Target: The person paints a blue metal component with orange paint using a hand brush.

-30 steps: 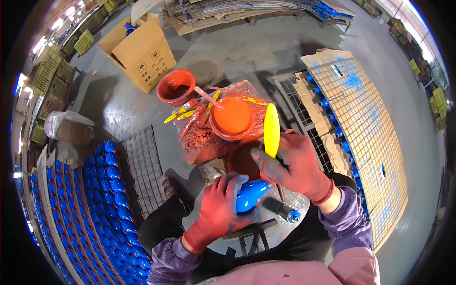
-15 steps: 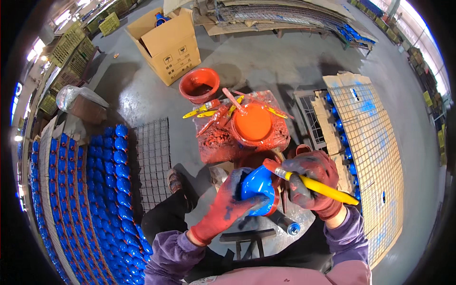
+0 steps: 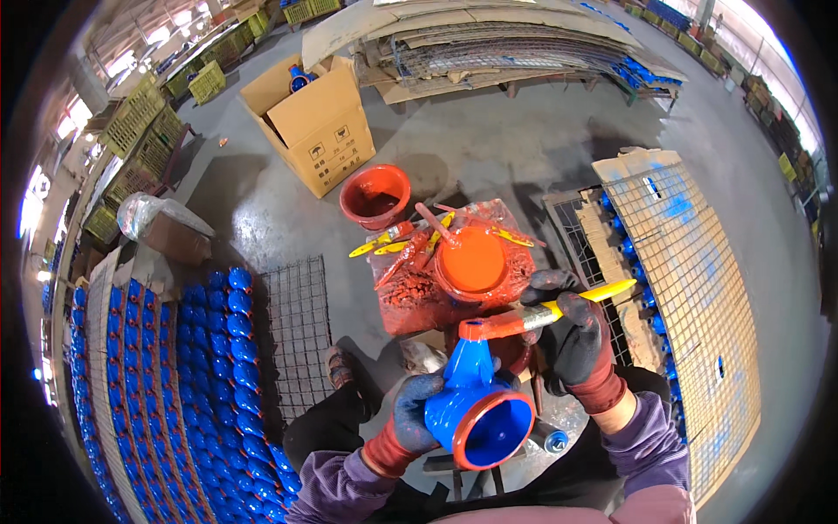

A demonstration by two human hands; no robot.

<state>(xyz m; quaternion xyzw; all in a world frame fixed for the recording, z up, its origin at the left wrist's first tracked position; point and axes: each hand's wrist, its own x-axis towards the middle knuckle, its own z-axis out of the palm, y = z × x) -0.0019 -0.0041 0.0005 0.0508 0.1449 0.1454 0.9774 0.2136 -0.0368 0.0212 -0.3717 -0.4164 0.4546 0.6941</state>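
My left hand [image 3: 414,414], in a dark and red stained glove, is closed round the side of a blue valve body [image 3: 471,367]. Its wide round opening faces me with a red-painted rim, and its narrow neck points away. My right hand [image 3: 572,336], gloved alike, grips a paintbrush [image 3: 607,291] by its yellow handle. The red bristles lie against the end of the neck, which is red too. Just beyond, a tub of orange-red paint [image 3: 472,262] stands on a paint-crusted block [image 3: 401,301], with a stick resting in it.
Several yellow-handled brushes [image 3: 390,237] lie beside the tub. A red bucket [image 3: 375,196] and an open cardboard box [image 3: 319,131] stand farther off. Rows of blue castings [image 3: 209,384] fill the left. Wire mesh over cardboard [image 3: 681,262] is at the right; another mesh panel [image 3: 297,323] lies left of centre.
The valve body has turned so its wide opening faces me and its neck points away. My right hand has swung the brush round, bringing its bristles onto the neck's end.
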